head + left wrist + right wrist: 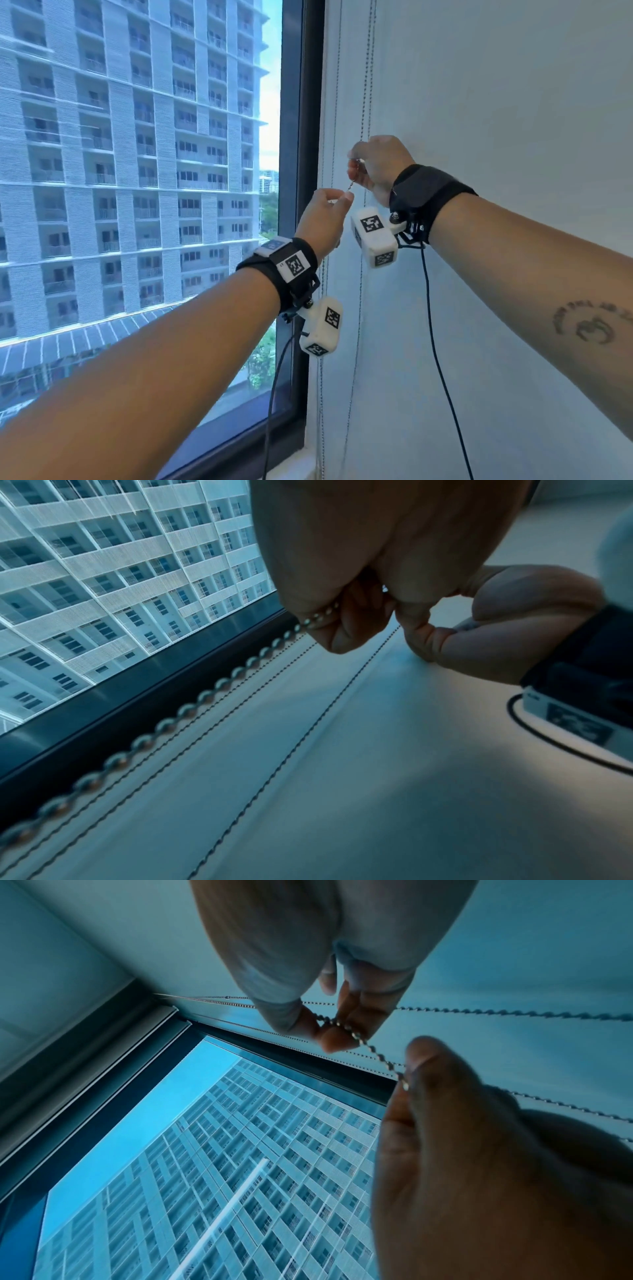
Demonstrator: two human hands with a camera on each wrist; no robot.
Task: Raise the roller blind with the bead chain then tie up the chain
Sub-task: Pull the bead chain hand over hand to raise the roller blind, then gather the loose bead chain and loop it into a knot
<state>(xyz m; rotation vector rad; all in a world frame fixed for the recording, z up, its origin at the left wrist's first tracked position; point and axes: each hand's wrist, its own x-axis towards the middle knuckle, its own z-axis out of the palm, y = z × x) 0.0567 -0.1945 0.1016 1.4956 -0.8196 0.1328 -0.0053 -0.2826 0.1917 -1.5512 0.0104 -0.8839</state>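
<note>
The metal bead chain (367, 68) hangs in two strands down the white wall beside the window. My right hand (356, 168) is the higher one and grips the chain in curled fingers. Just below it, my left hand (344, 198) pinches the chain between thumb and forefinger. A short taut piece of chain (373, 1050) links the two hands. In the right wrist view my right hand (332, 1026) pinches the beads and my left hand (405, 1077) holds them lower down. In the left wrist view the chain (205, 693) runs from my left hand (342, 620) downward. No blind fabric covers the glass.
A dark window frame (301, 137) stands just left of the chain, with a tall building outside. A grey rail (85, 1037) runs along the window's top. White wall (496, 102) fills the right. Camera cables (435, 342) hang from both wrists.
</note>
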